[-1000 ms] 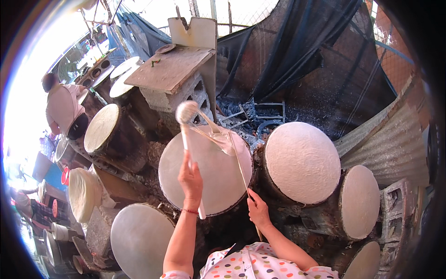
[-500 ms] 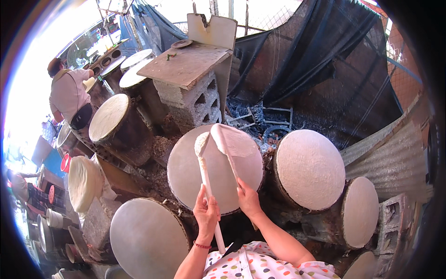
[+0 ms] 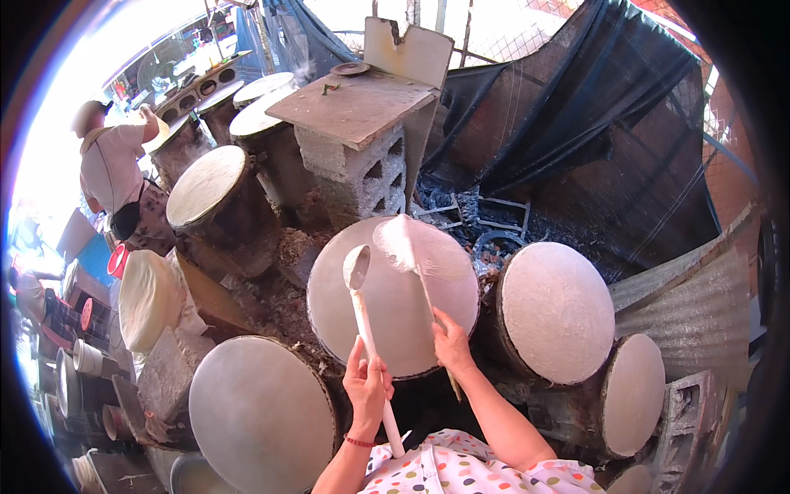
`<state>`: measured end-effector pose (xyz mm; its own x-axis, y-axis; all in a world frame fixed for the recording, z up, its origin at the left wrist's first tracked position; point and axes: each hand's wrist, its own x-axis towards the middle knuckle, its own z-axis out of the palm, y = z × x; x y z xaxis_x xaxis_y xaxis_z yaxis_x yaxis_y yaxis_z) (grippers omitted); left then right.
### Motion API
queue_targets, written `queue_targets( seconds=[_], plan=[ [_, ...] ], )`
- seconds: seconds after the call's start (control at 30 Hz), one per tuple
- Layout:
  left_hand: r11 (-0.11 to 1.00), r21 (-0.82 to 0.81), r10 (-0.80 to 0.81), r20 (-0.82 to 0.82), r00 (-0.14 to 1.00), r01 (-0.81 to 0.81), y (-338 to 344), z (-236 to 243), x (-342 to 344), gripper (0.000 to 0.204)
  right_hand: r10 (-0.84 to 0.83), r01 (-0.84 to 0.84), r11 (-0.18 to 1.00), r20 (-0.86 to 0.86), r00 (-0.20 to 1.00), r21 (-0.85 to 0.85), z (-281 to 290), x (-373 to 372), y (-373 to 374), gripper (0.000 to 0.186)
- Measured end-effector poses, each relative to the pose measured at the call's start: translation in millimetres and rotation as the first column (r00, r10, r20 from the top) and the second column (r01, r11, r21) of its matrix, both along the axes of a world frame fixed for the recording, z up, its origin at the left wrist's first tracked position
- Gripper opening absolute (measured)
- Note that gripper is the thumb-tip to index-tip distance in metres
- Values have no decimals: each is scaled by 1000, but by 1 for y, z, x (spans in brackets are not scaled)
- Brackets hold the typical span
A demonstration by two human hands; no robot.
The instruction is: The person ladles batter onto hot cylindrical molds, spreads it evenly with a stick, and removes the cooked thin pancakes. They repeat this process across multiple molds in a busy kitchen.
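The left hand [image 3: 368,387] had its grip closed round the handle of a long white ladle [image 3: 363,317], and the right hand [image 3: 453,342] had its grip closed round a thin tan wooden stick [image 3: 425,288]. Both tools reached over a broad, round, grey-white drum top [image 3: 337,305], their 2 long axes running from near right to far left, almost side by side. The relation that mattered lay at the far end: a pale, thin, wrinkled patch [image 3: 395,247] sat on the far part of that top, right at the stick's far tip, so it lay far and slightly left of the right hand, which was the nearer of the 2. The ladle's rounded bowl stood just left of the patch and a little nearer; whether the bowl touched the drum top could not be told. To the right stood a white, rough-textured round drum top [image 3: 558,313], and to the near left a smooth, pale grey round drum top [image 3: 261,416], each apart from both hands.
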<state>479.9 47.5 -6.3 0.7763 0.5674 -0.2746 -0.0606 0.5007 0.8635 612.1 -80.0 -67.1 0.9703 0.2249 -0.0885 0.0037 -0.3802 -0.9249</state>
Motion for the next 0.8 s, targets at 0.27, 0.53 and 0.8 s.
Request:
queue_targets(
  seconds=[0.27, 0.53, 0.8],
  plan=[
    [996, -69, 62, -9, 998, -62, 6, -8, -6, 48, 283, -239, 907, 82, 956, -347, 51, -20, 21, 36],
    [985, -153, 89, 18, 996, -85, 7, -13, -11, 47, 136, -105, 969, 125, 983, -223, 28, 31, -24, 34],
    [971, -186, 155, 4, 988, -152, 18, -12, -24, 49, 461, -338, 831, 207, 863, -441, 27, -11, 2, 40]
  ],
)
